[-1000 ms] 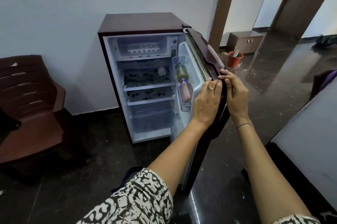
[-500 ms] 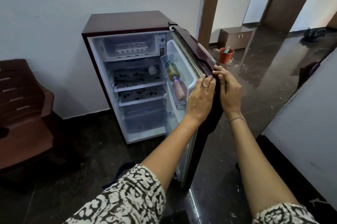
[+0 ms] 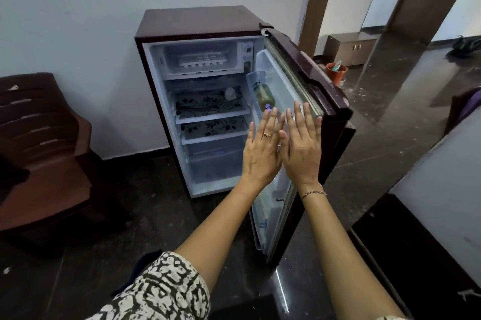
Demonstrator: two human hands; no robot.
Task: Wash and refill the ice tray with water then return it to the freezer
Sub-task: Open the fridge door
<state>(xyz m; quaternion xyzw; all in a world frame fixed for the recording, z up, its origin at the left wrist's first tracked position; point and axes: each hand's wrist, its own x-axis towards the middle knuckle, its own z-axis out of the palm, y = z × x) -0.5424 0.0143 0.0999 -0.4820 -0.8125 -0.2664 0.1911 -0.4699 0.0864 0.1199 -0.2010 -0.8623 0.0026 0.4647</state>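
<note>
A small maroon fridge (image 3: pixel 197 21) stands against the wall with its door (image 3: pixel 320 90) swung open to the right. In the freezer box at the top lies a white ice tray (image 3: pixel 201 61). My left hand (image 3: pixel 261 149) and my right hand (image 3: pixel 302 147) are held up side by side in front of the door's inner side, fingers straight and spread, palms away from me. Neither hand holds anything, and both are off the door edge. The left hand wears a ring, the right wrist a thin bracelet.
Two bottles (image 3: pixel 264 94) lie in the door rack. Patterned shelves (image 3: pixel 212 108) fill the fridge body. A brown plastic chair (image 3: pixel 39 142) stands at left. An orange bucket (image 3: pixel 336 72) and low cabinet (image 3: pixel 351 46) sit beyond the door; a grey counter (image 3: pixel 442 176) is at right.
Both hands have let go of the door's top edge and now hover open in front of it. My view has pulled back and shifted, so the fridge sits more centrally.
</note>
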